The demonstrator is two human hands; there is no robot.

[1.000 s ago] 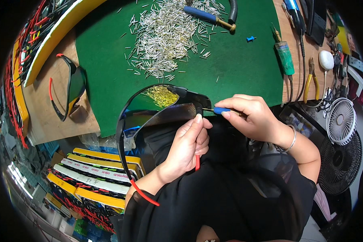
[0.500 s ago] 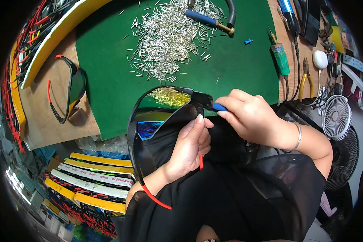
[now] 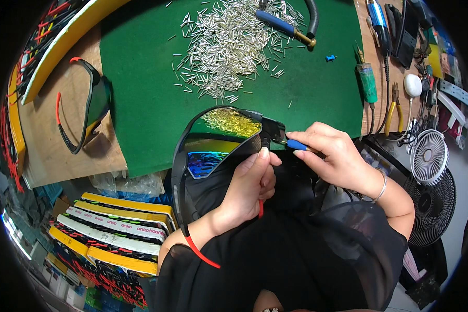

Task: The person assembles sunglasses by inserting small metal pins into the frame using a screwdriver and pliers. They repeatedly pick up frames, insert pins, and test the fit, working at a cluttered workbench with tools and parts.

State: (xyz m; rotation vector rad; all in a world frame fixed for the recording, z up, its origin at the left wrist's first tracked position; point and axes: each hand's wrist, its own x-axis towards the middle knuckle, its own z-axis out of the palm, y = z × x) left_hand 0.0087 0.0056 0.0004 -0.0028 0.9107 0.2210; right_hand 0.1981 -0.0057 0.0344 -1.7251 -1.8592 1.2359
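Observation:
My left hand (image 3: 247, 190) is closed on a pair of wraparound sunglasses (image 3: 207, 162) with a black frame, red temple tips and mirrored lenses. Its thumb presses beside the hinge at the right end of the frame. In my right hand (image 3: 340, 156), thumb and fingers pinch a small blue-handled tool (image 3: 297, 144), which looks like a screwdriver. A short thin metal shaft pokes out of the handle toward that hinge; whether its tip touches the frame I cannot tell. One red temple tip hangs below my left hand, its arm partly hidden behind the fingers.
On the green mat (image 3: 140, 104) lies a heap of small metal pins (image 3: 223, 57), with a blue-handled tool (image 3: 278, 23) at its edge and a blue push pin (image 3: 331, 58). Other sunglasses (image 3: 96, 104) rest at left. Pliers (image 3: 395, 112), a green-handled tool (image 3: 367, 83) and a fan (image 3: 430, 156) are at right.
The small tool has drawn back slightly from the hinge, and more of its blue handle and thin shaft shows. The whole view has shifted a little; my left hand keeps its hold.

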